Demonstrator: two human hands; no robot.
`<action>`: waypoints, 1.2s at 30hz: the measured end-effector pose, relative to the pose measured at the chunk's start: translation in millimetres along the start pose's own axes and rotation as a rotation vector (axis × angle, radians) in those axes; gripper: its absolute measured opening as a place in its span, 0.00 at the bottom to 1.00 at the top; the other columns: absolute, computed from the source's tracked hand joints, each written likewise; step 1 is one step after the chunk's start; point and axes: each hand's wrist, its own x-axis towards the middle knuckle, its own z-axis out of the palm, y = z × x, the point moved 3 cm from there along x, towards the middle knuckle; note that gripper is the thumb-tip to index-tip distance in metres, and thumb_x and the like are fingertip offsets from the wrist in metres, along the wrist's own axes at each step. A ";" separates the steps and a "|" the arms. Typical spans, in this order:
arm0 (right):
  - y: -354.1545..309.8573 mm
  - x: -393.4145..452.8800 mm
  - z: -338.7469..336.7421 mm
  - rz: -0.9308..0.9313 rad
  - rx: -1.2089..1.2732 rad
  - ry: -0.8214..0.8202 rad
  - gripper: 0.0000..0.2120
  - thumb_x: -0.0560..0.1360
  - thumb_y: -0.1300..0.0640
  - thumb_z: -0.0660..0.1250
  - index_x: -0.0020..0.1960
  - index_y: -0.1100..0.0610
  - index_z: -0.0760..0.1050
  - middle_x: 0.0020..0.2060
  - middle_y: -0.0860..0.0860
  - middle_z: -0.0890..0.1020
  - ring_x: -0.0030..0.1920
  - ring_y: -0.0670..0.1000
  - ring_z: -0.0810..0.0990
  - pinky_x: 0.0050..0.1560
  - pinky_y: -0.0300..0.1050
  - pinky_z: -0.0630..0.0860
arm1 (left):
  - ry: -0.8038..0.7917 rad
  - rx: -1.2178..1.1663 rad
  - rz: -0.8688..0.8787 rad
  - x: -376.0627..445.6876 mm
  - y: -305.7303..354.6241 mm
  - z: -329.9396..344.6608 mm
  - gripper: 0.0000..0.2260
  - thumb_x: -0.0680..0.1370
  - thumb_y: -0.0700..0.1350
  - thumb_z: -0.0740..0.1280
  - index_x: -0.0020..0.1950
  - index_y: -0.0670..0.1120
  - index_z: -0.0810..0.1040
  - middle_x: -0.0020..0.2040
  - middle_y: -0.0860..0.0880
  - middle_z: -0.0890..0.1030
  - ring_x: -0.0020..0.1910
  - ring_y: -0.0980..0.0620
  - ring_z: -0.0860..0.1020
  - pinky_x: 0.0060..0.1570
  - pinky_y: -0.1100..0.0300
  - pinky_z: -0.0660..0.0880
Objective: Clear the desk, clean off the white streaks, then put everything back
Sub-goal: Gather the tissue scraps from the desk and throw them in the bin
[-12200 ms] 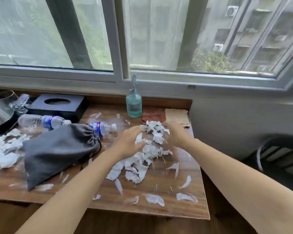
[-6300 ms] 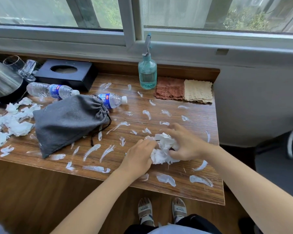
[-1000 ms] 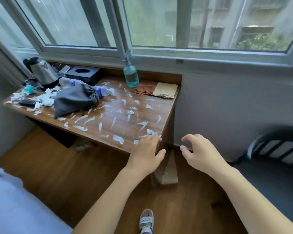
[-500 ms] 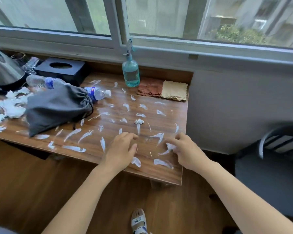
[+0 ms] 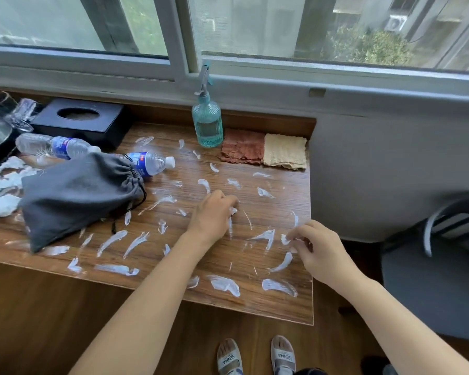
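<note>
1. Near the right front of the worktop, the left hand curls its grip around a small white scrap.
2. Just off the right edge, the right hand pinches another white scrap between thumb and fingertips.
3. White streaks cover the wood across its middle and front.
4. At the back stand a spray bottle and two cloths; a grey drawstring bag lies left, touching two water bottles.

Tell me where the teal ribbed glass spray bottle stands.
In the head view, the teal ribbed glass spray bottle stands upright at the desk's back edge below the window frame, just left of the rust-red cloth.
</note>
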 end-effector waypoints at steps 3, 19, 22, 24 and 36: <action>-2.5 9.4 -3.5 -0.036 0.029 0.034 0.10 0.77 0.64 0.72 0.50 0.49 0.82 0.45 0.40 0.78 0.46 0.43 0.78 0.47 0.33 0.76 | -0.019 0.066 0.031 5.5 0.5 -2.8 0.08 0.84 0.41 0.65 0.60 0.47 0.82 0.53 0.46 0.78 0.56 0.43 0.77 0.51 0.47 0.77; -54.0 72.1 27.8 -0.053 0.314 -0.166 0.17 0.76 0.67 0.65 0.47 0.48 0.87 0.42 0.43 0.86 0.41 0.49 0.85 0.43 0.53 0.83 | 0.379 -0.723 -0.520 -121.0 -14.2 -47.6 0.05 0.84 0.40 0.66 0.49 0.47 0.77 0.42 0.49 0.81 0.37 0.56 0.78 0.40 0.63 0.76; -80.6 64.5 50.0 -0.066 0.458 -0.236 0.15 0.76 0.67 0.66 0.48 0.50 0.87 0.38 0.45 0.86 0.35 0.55 0.83 0.40 0.60 0.82 | 0.405 -0.922 -0.590 -141.2 12.2 -24.4 0.04 0.84 0.40 0.66 0.51 0.46 0.79 0.41 0.47 0.82 0.38 0.54 0.81 0.41 0.59 0.81; -99.7 58.3 61.9 -0.117 0.508 -0.272 0.12 0.75 0.65 0.70 0.51 0.51 0.87 0.42 0.45 0.86 0.39 0.50 0.84 0.44 0.54 0.83 | 0.446 -1.020 -0.627 -147.1 20.6 -14.7 0.04 0.84 0.40 0.66 0.52 0.46 0.79 0.43 0.47 0.84 0.41 0.52 0.83 0.42 0.58 0.82; -166.3 59.1 116.0 -0.251 0.522 -0.201 0.10 0.73 0.59 0.78 0.53 0.50 0.87 0.46 0.44 0.85 0.45 0.51 0.85 0.44 0.51 0.83 | 0.299 -1.414 -0.564 -165.6 -63.1 -46.3 0.06 0.83 0.39 0.69 0.59 0.40 0.80 0.48 0.42 0.88 0.49 0.45 0.88 0.52 0.50 0.84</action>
